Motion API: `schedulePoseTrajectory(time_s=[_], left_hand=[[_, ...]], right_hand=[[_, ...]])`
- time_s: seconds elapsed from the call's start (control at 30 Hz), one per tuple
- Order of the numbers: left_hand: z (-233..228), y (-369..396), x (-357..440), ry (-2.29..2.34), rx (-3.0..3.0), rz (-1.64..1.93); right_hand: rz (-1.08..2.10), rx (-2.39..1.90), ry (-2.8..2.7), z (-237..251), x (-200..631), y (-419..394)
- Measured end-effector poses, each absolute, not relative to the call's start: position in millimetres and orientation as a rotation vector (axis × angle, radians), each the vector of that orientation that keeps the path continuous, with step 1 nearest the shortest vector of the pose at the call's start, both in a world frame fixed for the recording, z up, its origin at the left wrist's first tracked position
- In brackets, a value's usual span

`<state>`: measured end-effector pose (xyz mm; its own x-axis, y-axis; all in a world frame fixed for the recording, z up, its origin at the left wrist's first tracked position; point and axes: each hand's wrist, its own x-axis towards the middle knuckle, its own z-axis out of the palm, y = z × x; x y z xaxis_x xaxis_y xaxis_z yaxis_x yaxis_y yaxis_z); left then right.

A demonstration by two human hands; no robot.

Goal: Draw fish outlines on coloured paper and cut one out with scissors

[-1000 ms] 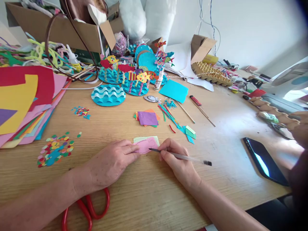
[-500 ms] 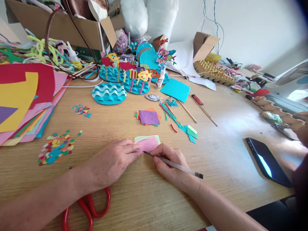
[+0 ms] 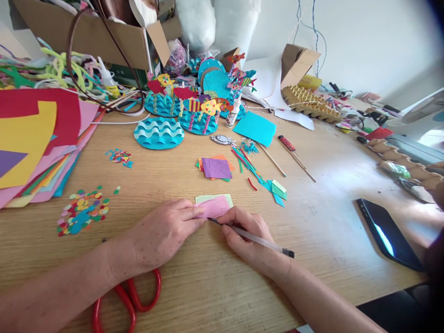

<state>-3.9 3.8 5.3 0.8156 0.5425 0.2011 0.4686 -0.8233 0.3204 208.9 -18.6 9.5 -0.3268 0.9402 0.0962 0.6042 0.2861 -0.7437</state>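
We've got the pen (image 3: 265, 242) pinched; our right hand (image 3: 250, 237) has slid its tip left across the pink paper (image 3: 212, 208), near centre, apparently extending its outline (image 3: 222, 201). Our left hand (image 3: 162, 231), fingers nearly straight, pins it.

A pale wall (image 3: 360, 41) stands behind the wood-grained table (image 3: 322, 222), whose surface shines whitish toward the right.

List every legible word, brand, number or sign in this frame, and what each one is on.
No text can be read here.
White bottle: label print too small.
Yellow-labelled bottle: print blurred.
Red item: marks too blurred to tell.
Pink paper: a drawn line, no lettering that I can make out.
Pen: no lettering that I can make out.
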Motion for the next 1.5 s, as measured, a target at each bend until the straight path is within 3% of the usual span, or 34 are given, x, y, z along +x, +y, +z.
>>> schedulePoseTrajectory(time_s=[1.5], left_hand=[[6.4, 3.3, -4.5, 0.757, 2.768, 0.462]], right_hand=[[0.716, -1.472, -1.942, 12.1, 214.3, -20.0]])
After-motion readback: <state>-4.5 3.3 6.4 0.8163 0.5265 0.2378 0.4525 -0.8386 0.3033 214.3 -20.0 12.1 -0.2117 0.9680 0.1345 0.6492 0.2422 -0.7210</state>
